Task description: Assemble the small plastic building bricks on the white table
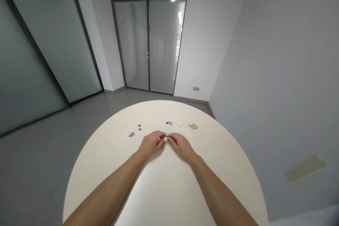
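Note:
Close together above the middle of the white round table (164,190), my two hands pinch opposite ends of a small dark strip with light spots (166,136). My left hand (152,143) grips its left end between thumb and fingertips. At the right end, my right hand (182,145) has its thumb and fingers closed the same way. A small white piece (165,140) shows just under the strip; whether it is joined to it I cannot tell. The fingers partly cover both pieces.
Beyond my hands lie small parts in groups: grey bars (131,134), dark pieces (140,127), dark and grey pieces (169,123), white pieces (179,124) and tan pieces (193,126). A grey wall (286,77) stands to the right, glass doors (148,42) at the back.

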Tool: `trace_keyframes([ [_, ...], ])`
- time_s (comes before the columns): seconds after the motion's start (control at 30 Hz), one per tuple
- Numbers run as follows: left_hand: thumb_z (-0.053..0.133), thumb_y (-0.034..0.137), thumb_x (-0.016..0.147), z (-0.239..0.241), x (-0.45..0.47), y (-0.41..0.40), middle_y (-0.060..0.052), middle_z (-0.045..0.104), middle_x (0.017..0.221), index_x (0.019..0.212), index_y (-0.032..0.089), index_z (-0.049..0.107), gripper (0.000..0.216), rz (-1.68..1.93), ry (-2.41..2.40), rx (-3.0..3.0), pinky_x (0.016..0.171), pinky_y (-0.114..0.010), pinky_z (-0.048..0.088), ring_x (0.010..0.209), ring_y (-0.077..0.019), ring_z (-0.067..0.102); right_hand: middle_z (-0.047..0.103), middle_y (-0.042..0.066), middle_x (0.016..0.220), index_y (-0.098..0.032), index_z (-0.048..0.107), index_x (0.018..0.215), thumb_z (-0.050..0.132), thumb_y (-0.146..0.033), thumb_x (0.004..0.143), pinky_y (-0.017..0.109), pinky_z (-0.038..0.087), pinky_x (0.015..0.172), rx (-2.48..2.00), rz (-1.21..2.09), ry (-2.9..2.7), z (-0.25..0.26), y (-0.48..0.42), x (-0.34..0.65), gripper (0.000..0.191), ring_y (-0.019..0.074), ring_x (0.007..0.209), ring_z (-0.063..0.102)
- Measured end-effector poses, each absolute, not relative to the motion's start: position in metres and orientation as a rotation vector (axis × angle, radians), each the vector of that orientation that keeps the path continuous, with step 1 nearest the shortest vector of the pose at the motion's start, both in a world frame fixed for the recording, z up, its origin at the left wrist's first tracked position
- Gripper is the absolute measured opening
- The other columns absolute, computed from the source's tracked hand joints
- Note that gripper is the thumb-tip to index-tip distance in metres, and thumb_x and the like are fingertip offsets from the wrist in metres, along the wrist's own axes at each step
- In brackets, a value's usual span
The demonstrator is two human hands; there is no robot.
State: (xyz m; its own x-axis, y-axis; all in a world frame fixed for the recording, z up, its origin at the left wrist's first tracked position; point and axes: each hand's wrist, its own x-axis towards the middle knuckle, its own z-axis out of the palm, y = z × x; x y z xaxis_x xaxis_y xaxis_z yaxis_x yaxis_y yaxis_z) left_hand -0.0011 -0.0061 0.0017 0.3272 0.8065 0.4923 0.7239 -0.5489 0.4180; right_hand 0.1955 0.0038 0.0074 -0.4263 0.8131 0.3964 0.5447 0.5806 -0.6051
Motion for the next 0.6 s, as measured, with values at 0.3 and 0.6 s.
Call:
trace_keyframes([
  [0.3, 0.052, 0.022, 0.091, 0.0028, -0.0007, -0.0067, -0.002, 0.071, 0.104, 0.11, 0.025, 0.064, 0.022, 1.026, 1.428, 2.438, 0.079, -0.027, 0.051, 0.095, -0.0167, 0.065, 0.072, 0.005, 0.098, -0.022, 0.067, 0.105, 0.052, -0.027, 0.096, 0.03, 0.047, 0.082, -1.101, 0.517, -2.113, 0.0093, 0.0036, 0.1945, 0.019, 0.0187, 0.09, 0.064],
  [0.6, 0.054, 0.018, 0.088, 0.0016, -0.0017, -0.0064, -0.001, 0.07, 0.101, 0.105, 0.026, 0.064, 0.021, 1.026, 1.413, 2.399, 0.074, -0.026, 0.051, 0.09, -0.0163, 0.066, 0.072, 0.004, 0.096, -0.023, 0.066, 0.103, 0.055, -0.024, 0.093, 0.031, 0.047, 0.082, -1.119, 0.508, -2.097, 0.0117, 0.0011, 0.1949, 0.015, 0.0188, 0.089, 0.065],
])
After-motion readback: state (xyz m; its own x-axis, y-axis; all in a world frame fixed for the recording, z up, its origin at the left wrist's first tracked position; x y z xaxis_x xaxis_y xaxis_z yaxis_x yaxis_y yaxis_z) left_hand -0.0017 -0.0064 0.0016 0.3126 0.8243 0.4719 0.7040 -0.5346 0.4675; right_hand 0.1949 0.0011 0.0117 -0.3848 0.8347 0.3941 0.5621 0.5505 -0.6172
